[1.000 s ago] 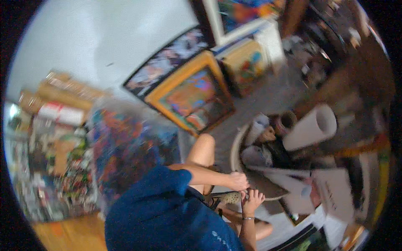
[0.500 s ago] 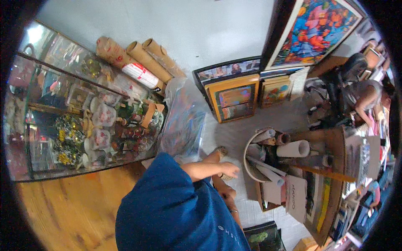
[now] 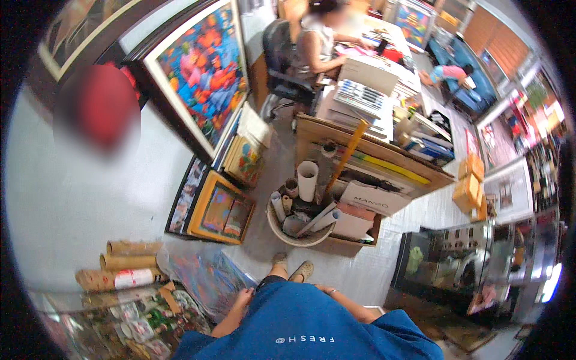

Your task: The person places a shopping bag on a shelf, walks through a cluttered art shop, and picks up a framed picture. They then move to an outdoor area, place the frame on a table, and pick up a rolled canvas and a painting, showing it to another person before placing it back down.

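Observation:
My left hand (image 3: 244, 296) hangs low at my side, by the hem of my dark shorts (image 3: 273, 280). Its fingers look loosely apart, with nothing seen in them. On the other side, my right hand (image 3: 326, 289) rests near my hip, and the blue shirt (image 3: 312, 321) hides part of its fingers. Neither hand is seen touching any object around me. Nearest ahead is a round pale bin (image 3: 276, 231) holding several paper rolls (image 3: 307, 180) and a long yellow-brown stick (image 3: 348, 156). Left of my left hand lies clear plastic wrapping (image 3: 207, 270).
Framed pictures (image 3: 219, 210) lean against the left wall. Cardboard tubes (image 3: 129, 262) lie beside a glass case of ornaments (image 3: 135, 324). Right of me stands a glass tank (image 3: 444, 258). Cardboard sheets (image 3: 384, 174) rise behind the bin. A person (image 3: 315, 48) sits at a cluttered desk; another (image 3: 450, 73) leans over a blue sofa.
My view has swung to the right, bringing the desk, sofa and tank into sight. My left hand has gone from in front of me down to my side, and my hands are now apart.

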Available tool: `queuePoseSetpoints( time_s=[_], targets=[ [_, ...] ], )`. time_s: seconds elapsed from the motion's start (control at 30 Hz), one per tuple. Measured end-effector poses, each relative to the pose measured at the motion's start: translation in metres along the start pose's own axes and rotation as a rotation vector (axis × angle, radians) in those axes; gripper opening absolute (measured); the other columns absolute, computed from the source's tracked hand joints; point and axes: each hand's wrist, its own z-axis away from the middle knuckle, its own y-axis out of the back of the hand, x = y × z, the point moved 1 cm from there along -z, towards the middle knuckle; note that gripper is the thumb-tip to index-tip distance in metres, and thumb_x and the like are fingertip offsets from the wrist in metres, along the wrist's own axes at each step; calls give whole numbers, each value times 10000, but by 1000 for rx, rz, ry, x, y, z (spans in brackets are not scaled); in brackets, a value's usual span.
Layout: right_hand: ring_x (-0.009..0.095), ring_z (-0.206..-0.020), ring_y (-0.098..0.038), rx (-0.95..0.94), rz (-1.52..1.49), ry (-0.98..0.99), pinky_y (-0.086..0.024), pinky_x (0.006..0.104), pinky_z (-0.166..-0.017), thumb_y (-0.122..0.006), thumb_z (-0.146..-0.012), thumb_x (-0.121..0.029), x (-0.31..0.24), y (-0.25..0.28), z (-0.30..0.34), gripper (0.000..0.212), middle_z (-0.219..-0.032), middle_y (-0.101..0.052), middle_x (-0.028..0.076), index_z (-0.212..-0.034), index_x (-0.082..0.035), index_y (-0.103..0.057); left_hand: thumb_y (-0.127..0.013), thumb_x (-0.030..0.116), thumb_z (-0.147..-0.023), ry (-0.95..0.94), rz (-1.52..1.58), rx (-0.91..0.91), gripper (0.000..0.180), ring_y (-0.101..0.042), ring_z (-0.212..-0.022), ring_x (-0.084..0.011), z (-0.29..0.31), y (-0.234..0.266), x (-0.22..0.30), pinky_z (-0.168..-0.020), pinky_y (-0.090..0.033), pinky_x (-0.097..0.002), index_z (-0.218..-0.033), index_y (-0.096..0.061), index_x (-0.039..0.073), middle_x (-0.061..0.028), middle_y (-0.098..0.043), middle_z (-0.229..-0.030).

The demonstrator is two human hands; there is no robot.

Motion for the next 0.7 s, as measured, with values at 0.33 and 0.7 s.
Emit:
queuePoseSetpoints(
  time_s=[0.33, 0.7],
  targets=[
    [373, -1066, -580, 706, 192, -144, -453, 438, -891, -566, -787, -580, 57, 14, 55, 677, -1122, -613, 244, -1128, 3, -598, -593, 438, -838, -273, -433, -364, 482, -650, -797, -268, -85, 11, 105, -732, -488, -386, -1010, -673, -5, -157, -683, -869],
    [405, -1032, -585, 1103, -168, -343, -462, 449, -892, -553, -797, -528, 134, 13, 146, 654, -1093, -606, 275, -1173, 6, -561, -550, 330, -905, -324, -259, -338, 329, -614, -655, -174, -51, -61, 298, -612, -486, -301, -944, -625, 12, -80, -640, -764]
  ],
)
